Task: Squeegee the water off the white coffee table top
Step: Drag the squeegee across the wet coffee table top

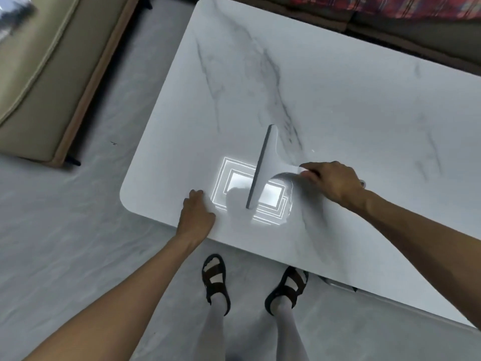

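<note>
Right hand [335, 181], grip clamped on the squeegee [260, 165], presses its blade to the desk [338, 87] to sweep it dry, left hand [196, 214] (grip loose, empty) bracing the edge.

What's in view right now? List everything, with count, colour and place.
coffee table: 1, white with grey veining, centre to right
squeegee: 1, white body and grey blade, on the table top near its left end
light reflection: 1, bright white rectangles, on the table top under the blade
seat: 1, beige cushion on a tan frame, upper left
fabric: 1, red patterned, top right edge
floor: grey, left and bottom
sandals: 2, dark, worn over white socks, bottom centre by the table's near edge
left hand: rests on the table's near edge
right hand: grips the squeegee handle
</note>
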